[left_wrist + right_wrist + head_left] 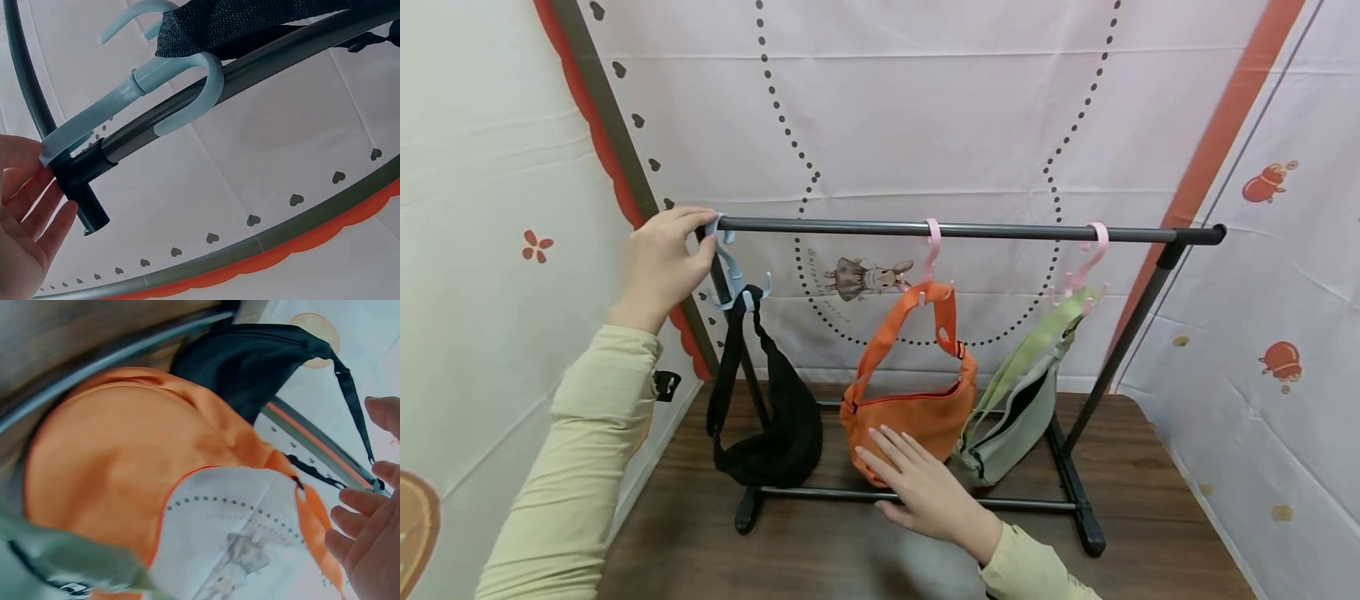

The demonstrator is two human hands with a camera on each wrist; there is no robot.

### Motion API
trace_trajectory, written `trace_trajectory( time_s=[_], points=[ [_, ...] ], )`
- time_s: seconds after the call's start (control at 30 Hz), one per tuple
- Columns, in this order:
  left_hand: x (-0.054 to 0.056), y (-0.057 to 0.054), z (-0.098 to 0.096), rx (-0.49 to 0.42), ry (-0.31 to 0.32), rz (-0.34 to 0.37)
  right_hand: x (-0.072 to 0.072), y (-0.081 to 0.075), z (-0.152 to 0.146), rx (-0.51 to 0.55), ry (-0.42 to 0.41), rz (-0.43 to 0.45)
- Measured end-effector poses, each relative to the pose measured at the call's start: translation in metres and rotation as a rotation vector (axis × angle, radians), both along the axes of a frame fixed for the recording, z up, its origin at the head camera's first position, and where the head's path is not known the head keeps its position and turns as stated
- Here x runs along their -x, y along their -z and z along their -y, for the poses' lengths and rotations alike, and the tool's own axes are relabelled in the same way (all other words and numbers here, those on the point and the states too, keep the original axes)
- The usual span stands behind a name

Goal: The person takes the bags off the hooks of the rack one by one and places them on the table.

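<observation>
At the left end of the black rail (pixel 820 225), my left hand (pixel 666 258) pinches the top of a light blue hook (pixel 727 260). The left wrist view shows its fingertips against the hook (pixel 94 119) beside the black corner joint (pixel 84 169). A black bag (pixel 778 425) hangs from this hook by its strap. My right hand (pixel 921 483), fingers extended, is in front of the orange bag (pixel 917 412), which hangs from a pink hook (pixel 933 250). In the right wrist view the right hand (pixel 369 531) holds nothing.
A light green bag (pixel 1018 425) hangs on another pink hook (pixel 1099 250) to the right. The rack's lower bar (pixel 820 494) and feet stand on a brown wooden tabletop (pixel 1150 467). A printed white cloth (pixel 925 108) encloses the back and sides.
</observation>
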State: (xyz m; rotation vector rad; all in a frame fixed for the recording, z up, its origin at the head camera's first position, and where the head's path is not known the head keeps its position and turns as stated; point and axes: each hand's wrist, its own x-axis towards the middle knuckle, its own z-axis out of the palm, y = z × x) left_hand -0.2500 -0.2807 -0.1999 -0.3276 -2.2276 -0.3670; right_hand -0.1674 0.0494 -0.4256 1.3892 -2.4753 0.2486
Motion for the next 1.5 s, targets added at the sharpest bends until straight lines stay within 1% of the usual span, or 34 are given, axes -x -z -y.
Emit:
trace_trajectory(
  time_s=[0.1,0.3,0.37,0.4,0.43,0.5,0.67,0.8,0.9,1.03,1.07,1.13,1.27,1.33,1.43,1.5],
  points=[
    [0.000,0.000,-0.001,-0.010,-0.009,-0.001,0.008,-0.007,0.012,0.007,-0.034,-0.022],
    [0.000,-0.002,-0.001,-0.018,-0.024,0.017,0.031,-0.026,0.037,-0.026,-0.130,-0.133],
    [-0.001,-0.002,-0.001,-0.015,-0.028,0.026,0.039,-0.033,0.046,-0.001,-0.142,-0.154],
    [-0.001,-0.002,0.000,-0.012,-0.031,0.026,0.042,-0.036,0.050,0.023,-0.141,-0.150],
    [-0.002,-0.002,0.000,-0.012,-0.032,0.023,0.045,-0.039,0.054,0.057,-0.136,-0.127],
    [-0.004,-0.003,0.001,-0.017,-0.038,0.021,0.049,-0.046,0.064,0.135,-0.119,-0.040],
    [-0.004,-0.002,0.001,-0.040,-0.041,0.024,0.055,-0.057,0.088,0.353,-0.076,0.296],
    [-0.003,-0.001,0.000,-0.073,-0.045,0.028,0.064,-0.064,0.110,0.518,-0.042,0.512],
    [-0.002,0.000,-0.002,-0.101,-0.050,0.036,0.073,-0.069,0.127,0.642,-0.012,0.623],
    [0.000,0.000,-0.002,-0.118,-0.053,0.032,0.086,-0.075,0.148,0.774,0.049,0.723],
    [0.000,0.000,-0.002,-0.124,-0.051,0.030,0.090,-0.076,0.153,0.806,0.061,0.761],
    [0.001,0.001,-0.002,-0.138,-0.046,0.026,0.096,-0.079,0.164,0.875,0.080,0.858],
    [0.003,0.000,-0.001,-0.176,-0.037,0.022,0.105,-0.088,0.182,1.043,0.106,1.088],
    [0.003,-0.001,-0.001,-0.192,-0.037,0.028,0.108,-0.093,0.189,1.115,0.117,1.172],
    [0.002,-0.001,-0.003,-0.206,-0.044,0.044,0.109,-0.097,0.197,1.184,0.124,1.241],
    [0.002,0.001,-0.004,-0.211,-0.045,0.055,0.107,-0.098,0.202,1.216,0.145,1.266]
  ],
)
